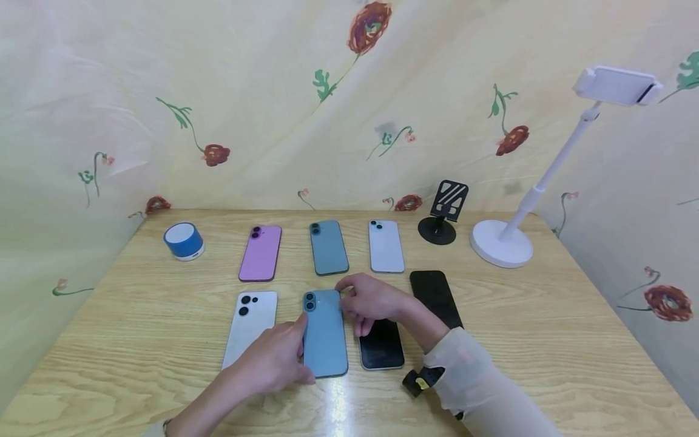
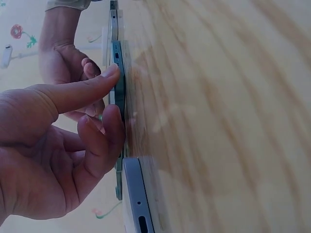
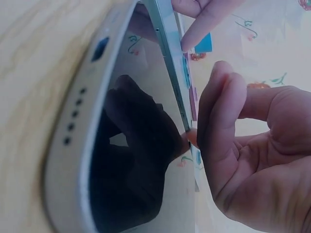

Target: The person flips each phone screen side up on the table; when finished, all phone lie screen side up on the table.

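In the head view, a blue phone [image 1: 325, 334] lies back up at the front middle of the table, its two camera lenses at the upper left. My left hand [image 1: 275, 358] grips its left side, with the thumb by the lower edge. At its upper right corner, the curled fingers of my right hand [image 1: 374, 298] hold the edge. Beneath that hand lies a phone with a dark screen [image 1: 381, 347], partly covered. A white phone [image 1: 250, 325] is beside my left hand, which hides its lower right part. The left wrist view shows my left thumb [image 2: 90, 87] against the blue phone's edge [image 2: 117, 53].
Behind stand a pink phone [image 1: 261, 254], another blue phone [image 1: 329, 247] and a pale phone [image 1: 386, 246]. A black phone [image 1: 435, 294] lies partly under my right forearm. Farther right are a black stand [image 1: 449, 201] and a tall white stand [image 1: 501, 244]; a blue-and-white cylinder [image 1: 184, 241] is at left.
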A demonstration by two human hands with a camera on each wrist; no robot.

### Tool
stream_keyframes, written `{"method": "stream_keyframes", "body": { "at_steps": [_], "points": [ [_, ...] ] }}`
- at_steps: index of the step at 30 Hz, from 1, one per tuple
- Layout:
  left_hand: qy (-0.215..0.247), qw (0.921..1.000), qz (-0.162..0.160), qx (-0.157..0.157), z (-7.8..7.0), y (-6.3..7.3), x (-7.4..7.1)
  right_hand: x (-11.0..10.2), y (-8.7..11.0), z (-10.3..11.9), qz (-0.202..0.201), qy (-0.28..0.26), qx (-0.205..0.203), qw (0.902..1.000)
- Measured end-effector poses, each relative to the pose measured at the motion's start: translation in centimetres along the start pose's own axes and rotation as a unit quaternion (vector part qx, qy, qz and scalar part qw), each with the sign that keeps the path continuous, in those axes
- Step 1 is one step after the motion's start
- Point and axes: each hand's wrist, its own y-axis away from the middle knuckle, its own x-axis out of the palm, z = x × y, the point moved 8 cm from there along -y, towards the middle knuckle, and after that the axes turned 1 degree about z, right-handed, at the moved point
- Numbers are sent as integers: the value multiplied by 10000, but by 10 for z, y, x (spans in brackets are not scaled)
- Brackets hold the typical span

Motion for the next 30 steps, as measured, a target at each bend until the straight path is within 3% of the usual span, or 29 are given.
{"method": "stream_keyframes", "body": {
  "at_steps": [11, 18, 22, 30],
  "points": [
    [137, 9999, 12, 90, 2, 1, -1, -4, -2, -1, -199, -132, -131, 9996],
    [368, 9991, 217, 69, 6, 3, -1, -10, 3, 7, -270, -147, -562, 9979],
    [429, 9986, 301, 87, 6, 3, -1, -10, 7, 10, -125, -136, -753, 9970],
    [438, 9984, 303, 186, 6, 3, -1, -4, 12, 6, 347, -654, -858, 9936]
  ]
}}
